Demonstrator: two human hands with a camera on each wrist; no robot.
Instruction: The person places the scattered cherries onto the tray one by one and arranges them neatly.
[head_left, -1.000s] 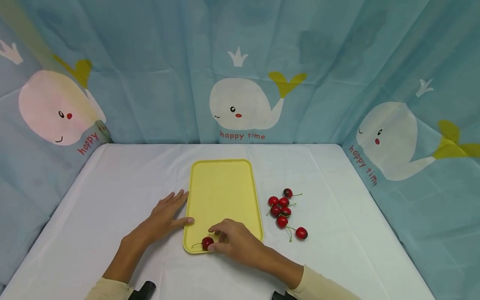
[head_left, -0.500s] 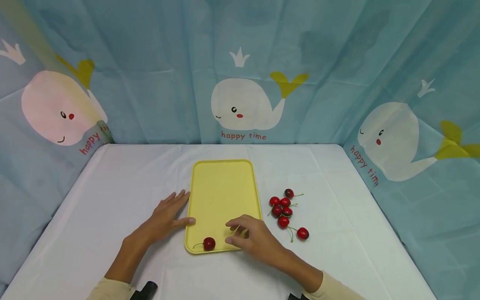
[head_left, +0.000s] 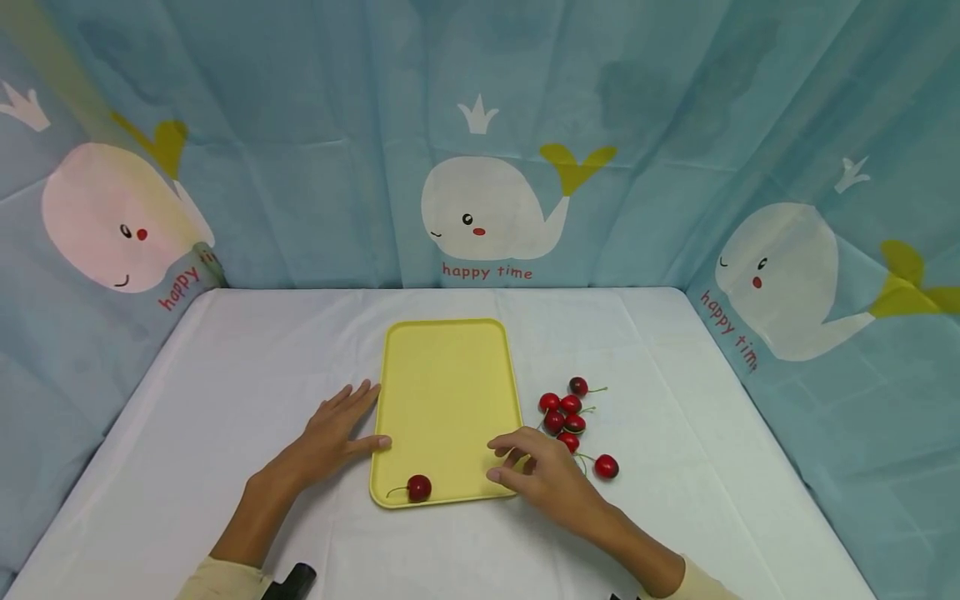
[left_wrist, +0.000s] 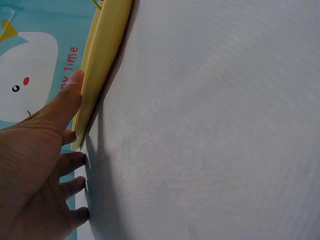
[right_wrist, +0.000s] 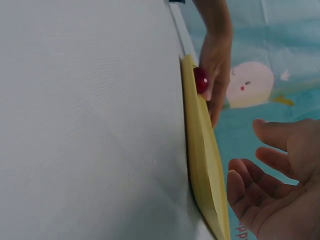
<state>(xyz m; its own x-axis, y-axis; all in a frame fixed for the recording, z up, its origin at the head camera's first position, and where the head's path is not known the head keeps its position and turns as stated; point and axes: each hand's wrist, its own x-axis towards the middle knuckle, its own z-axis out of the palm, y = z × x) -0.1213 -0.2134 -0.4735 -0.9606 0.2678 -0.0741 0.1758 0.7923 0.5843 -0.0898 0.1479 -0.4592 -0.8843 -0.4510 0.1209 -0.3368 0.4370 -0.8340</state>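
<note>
A yellow tray (head_left: 450, 392) lies on the white cloth, with one dark red cherry (head_left: 419, 488) at its near left corner, stem pointing left. My left hand (head_left: 330, 433) rests at the tray's left edge; its thumb lies over the rim and its other fingers spread on the cloth, as the left wrist view also shows. Above the tray's near right corner hovers my right hand (head_left: 543, 475), fingers loosely bent and nothing between them. In the right wrist view a gap shows between the thumb and fingers of that hand (right_wrist: 280, 175). Several cherries (head_left: 553, 422) lie right of the tray.
A single cherry (head_left: 606, 467) sits a little apart at the near right of the group. White cloth (head_left: 285, 358) covers the table, and blue whale-print curtains (head_left: 315, 167) stand along its back and sides.
My right hand has let go of the cherry at the tray's near left corner and moved right, to the tray's right edge. My left hand has stayed in place.
</note>
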